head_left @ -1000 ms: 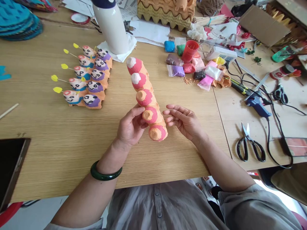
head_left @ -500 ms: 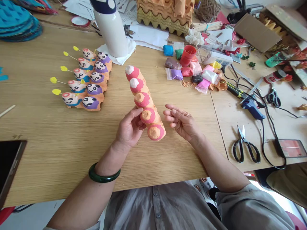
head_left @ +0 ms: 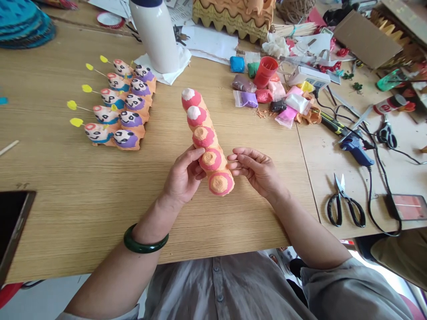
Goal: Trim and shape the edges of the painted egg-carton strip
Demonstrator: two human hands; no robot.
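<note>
My left hand (head_left: pixel 184 174) is closed around the left side of an egg-carton strip (head_left: pixel 210 141), thumb on top and fingers beneath. The orange strip slants away from me above the table. Pink clay rings its domed bumps; the two farthest have white caps, while the nearer tops are bare orange. At the strip's right edge my right hand (head_left: pixel 256 169) has its fingers stretched out and slightly apart. Its fingertips are beside the edge; I cannot tell whether they touch. Nothing shows in that hand.
Painted egg-carton figures (head_left: pixel 125 104) stand at left. Behind are a white bottle (head_left: pixel 158 40), clay packets (head_left: pixel 247 98), a red cup (head_left: pixel 266 72) and stacked egg cartons (head_left: pixel 230 20). On the right lie scissors (head_left: pixel 345 202), a glue gun (head_left: pixel 356 149) with its cable, and a phone (head_left: pixel 412 206).
My right hand has come up to the strip's right edge. The strip, still in my left hand, has shifted slightly right and stands a little more upright in view.
</note>
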